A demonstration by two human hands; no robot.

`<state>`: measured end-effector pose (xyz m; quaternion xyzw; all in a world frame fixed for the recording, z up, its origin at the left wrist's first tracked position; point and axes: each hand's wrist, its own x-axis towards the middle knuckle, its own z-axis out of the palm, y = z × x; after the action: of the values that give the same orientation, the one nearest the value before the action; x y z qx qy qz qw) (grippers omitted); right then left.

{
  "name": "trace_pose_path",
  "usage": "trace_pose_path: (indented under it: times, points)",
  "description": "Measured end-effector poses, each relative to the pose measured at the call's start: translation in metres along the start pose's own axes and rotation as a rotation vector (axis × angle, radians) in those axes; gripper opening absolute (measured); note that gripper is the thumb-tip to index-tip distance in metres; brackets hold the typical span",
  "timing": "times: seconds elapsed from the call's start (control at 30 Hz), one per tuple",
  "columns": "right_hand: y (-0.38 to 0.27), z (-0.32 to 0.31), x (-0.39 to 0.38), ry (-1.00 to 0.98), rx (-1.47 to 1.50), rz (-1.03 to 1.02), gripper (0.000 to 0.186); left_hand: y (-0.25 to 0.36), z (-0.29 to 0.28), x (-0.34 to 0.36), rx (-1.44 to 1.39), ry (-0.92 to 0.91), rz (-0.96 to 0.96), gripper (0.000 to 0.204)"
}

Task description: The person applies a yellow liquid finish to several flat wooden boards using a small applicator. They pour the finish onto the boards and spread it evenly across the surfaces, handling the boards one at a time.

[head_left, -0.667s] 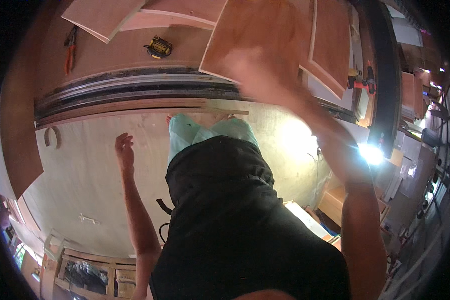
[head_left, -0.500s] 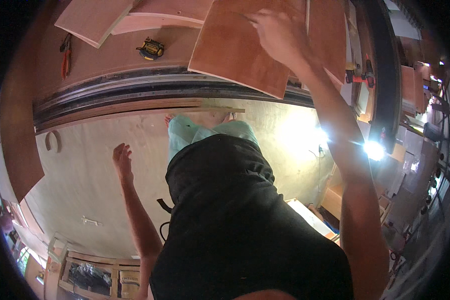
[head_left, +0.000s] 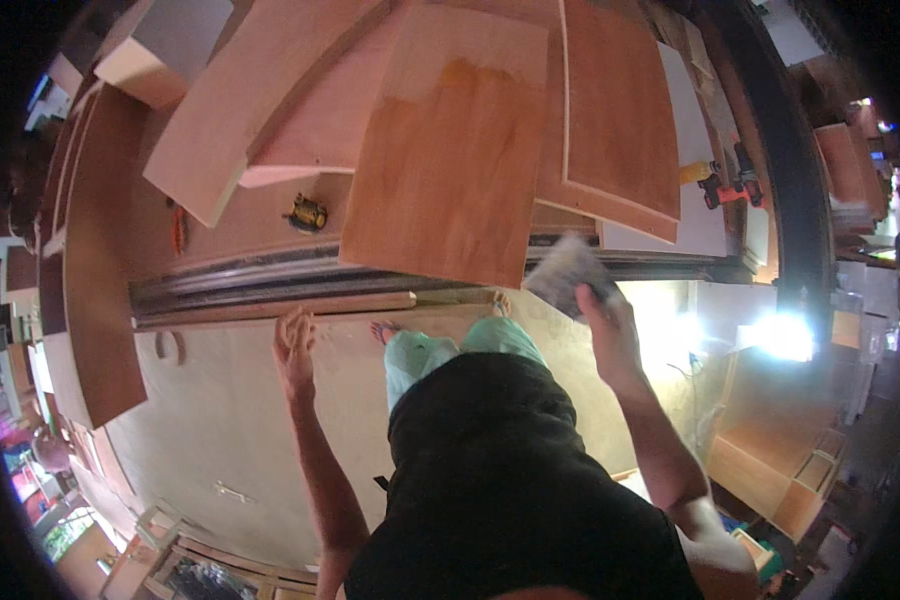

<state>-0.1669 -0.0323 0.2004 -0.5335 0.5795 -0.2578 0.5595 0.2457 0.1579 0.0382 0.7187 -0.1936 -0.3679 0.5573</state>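
Note:
My right hand (head_left: 612,335) grips a blurred greyish flat piece (head_left: 568,272), perhaps a pad or cloth, just right of a plywood board's lower corner. That board (head_left: 435,180) lies in front of me, its top part paler with an irregular orange patch. My left hand (head_left: 296,355), fingers apart and loosely bent, holds nothing below the front edge of the bench (head_left: 230,245). A yellow-and-black tape measure (head_left: 305,213) lies on the bench left of the board; orange-handled pliers (head_left: 178,228) lie farther left.
More plywood panels (head_left: 615,110) are stacked right and left of the board. A red-and-black drill (head_left: 730,190) sits at right beside a black rail (head_left: 802,200). A bright lamp (head_left: 780,335) shines at right, above wooden boxes (head_left: 765,450). A tall panel (head_left: 100,330) stands at left.
My right hand has come down off the board and now shows a greyish piece in it. My left hand has risen slightly. The whole view has shifted, showing more of the bench top.

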Motion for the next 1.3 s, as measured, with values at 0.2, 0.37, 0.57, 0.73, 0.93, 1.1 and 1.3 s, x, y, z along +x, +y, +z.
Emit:
trace_pose_path:
  times: [0.2,0.37,0.57,0.73,0.93,1.1,1.3]
  points:
    - [0.098,0.028,-0.015,0.095,1.315,0.424,0.07,0.204,0.114,0.136,0.322,-0.269,0.541,0.04]
    - [0.103,0.062,-0.013,0.156,1.625,0.625,0.085,0.292,0.306,0.288,0.689,-0.457,0.797,0.054]
    - [0.095,0.085,0.0,0.114,2.0,0.595,0.072,0.265,0.5,0.457,1.282,-0.715,0.931,0.06]
    - [0.073,0.095,-0.005,0.138,2.026,0.534,0.06,0.246,0.521,0.495,1.495,-0.763,0.748,0.073]
    - [0.062,0.106,0.001,0.292,1.952,0.466,0.059,0.255,0.5,0.418,1.43,-0.695,0.787,0.074]
    - [0.075,0.118,-0.009,0.374,1.875,0.362,0.057,0.264,0.493,0.429,1.367,-0.69,0.799,0.07]
    - [0.11,0.123,-0.003,0.383,1.803,0.307,0.053,0.285,0.45,0.456,1.288,-0.633,0.792,0.066]
